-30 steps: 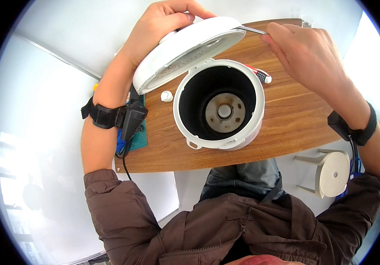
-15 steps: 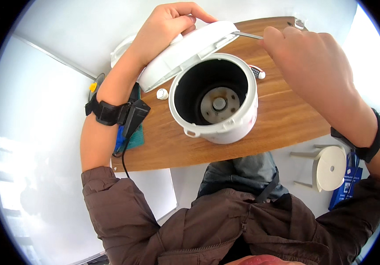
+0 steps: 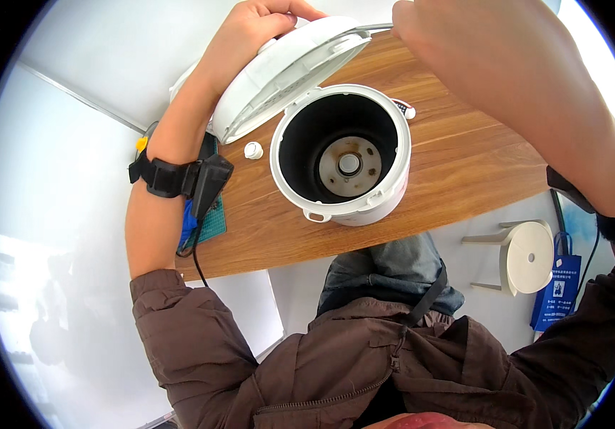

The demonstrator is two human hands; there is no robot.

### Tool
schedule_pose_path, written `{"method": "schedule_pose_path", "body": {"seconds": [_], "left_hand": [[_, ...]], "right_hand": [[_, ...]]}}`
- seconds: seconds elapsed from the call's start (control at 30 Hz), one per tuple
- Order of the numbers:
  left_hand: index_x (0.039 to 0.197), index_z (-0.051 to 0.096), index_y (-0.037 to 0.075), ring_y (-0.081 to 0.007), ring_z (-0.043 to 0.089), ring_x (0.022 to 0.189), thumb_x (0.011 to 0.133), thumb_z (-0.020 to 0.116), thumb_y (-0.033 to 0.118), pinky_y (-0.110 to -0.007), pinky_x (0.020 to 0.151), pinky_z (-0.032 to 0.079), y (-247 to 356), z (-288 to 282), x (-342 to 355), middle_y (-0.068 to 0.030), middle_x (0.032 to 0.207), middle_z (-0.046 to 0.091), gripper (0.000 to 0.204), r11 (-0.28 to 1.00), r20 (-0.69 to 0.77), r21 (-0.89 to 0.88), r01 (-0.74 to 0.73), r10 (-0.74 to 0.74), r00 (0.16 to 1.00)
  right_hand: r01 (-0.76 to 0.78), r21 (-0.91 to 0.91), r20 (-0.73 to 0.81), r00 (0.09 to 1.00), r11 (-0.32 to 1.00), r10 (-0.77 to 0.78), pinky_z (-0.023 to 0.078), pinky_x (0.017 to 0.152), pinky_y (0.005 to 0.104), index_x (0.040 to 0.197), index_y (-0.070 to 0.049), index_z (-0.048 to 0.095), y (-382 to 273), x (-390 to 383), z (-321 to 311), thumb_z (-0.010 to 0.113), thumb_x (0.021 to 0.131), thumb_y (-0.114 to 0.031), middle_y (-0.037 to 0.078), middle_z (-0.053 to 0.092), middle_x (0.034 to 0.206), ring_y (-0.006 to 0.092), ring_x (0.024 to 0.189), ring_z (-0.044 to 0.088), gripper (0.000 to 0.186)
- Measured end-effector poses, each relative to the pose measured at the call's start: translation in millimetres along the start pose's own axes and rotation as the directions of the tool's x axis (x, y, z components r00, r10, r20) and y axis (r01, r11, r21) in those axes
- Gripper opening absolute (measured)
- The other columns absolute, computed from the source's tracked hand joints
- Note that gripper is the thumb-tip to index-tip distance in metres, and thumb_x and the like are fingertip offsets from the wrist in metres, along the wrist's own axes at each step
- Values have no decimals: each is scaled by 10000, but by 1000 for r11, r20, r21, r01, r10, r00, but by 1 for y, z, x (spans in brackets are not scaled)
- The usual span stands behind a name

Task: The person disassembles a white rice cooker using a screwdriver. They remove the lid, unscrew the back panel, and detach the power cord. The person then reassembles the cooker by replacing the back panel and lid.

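Hands apart at the top of the frame, the left hand (image 3: 254, 32) braces the raised white lid (image 3: 293, 64) of a rice cooker (image 3: 379, 207), centre frame on a wooden table (image 3: 464, 164); whether its fingers close around an edge cannot be told. The right hand (image 3: 436, 32) clenches a slim metal tool (image 3: 375, 27) at the lid's rim. Firm bracing and light, measured force would likely prevent slips.

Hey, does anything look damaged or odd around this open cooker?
Yes: the metal plate inside the white cooker has brownish patches, which stand out against its paler surface. I can't tell whether they're scorching or residue.
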State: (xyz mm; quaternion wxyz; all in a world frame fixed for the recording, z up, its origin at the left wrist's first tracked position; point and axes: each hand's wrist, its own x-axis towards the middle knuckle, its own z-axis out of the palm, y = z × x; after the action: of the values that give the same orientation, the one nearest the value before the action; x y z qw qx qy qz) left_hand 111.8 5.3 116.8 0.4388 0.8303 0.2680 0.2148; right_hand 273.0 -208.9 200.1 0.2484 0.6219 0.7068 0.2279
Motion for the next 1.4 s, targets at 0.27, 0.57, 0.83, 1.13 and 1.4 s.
{"method": "schedule_pose_path", "body": {"seconds": [0.27, 0.57, 0.83, 1.13, 1.4], "left_hand": [[1068, 740, -31, -100, 663, 773, 905, 476, 22, -251, 708, 532, -25, -26, -27, -71, 890, 744, 314, 997, -64, 14, 72, -71, 995], [1082, 735, -19, -115, 678, 797, 911, 508, 31, -255, 733, 544, -28, -31, -25, -75, 924, 746, 289, 996, -65, -29, 90, -91, 994], [1064, 735, -7, -126, 689, 790, 938, 562, 64, -263, 722, 556, -32, -41, 1, -78, 922, 747, 225, 982, -37, -160, 99, -106, 994], [1055, 731, 0, -131, 695, 781, 958, 599, 91, -264, 709, 562, -46, -50, -7, -81, 919, 747, 188, 968, -82, -211, 136, -156, 984], [1082, 719, -32, -109, 688, 802, 930, 542, 68, -246, 721, 551, -29, -23, -16, -88, 946, 747, 253, 998, -77, -54, 37, -41, 996]], "right_hand": [[-2, -298, -102, 994, 955, -30, 521, 520, 292, 629, -54, 618, -33, 26, 1, 695, 849, -93, 62, 611, 564, 191, 513, 623, 237], [22, -336, 57, 998, 942, -3, 528, 478, 341, 653, -68, 693, -23, 56, -23, 681, 833, -89, 69, 652, 597, 219, 550, 660, 182], [72, -205, -147, 984, 976, -103, 579, 594, 355, 754, -75, 755, 4, 44, -21, 664, 867, -129, 92, 723, 732, 260, 699, 733, 154], [-131, 46, -206, 969, 990, 138, 556, 574, 346, 858, -59, 683, -34, 70, 36, 643, 915, -115, 79, 694, 701, 236, 632, 702, 90], [155, 557, -588, 767, 816, 255, 523, 584, 428, 900, -39, 668, -42, 94, 141, 526, 1085, -321, 165, 621, 656, 343, 585, 631, 367]]}}
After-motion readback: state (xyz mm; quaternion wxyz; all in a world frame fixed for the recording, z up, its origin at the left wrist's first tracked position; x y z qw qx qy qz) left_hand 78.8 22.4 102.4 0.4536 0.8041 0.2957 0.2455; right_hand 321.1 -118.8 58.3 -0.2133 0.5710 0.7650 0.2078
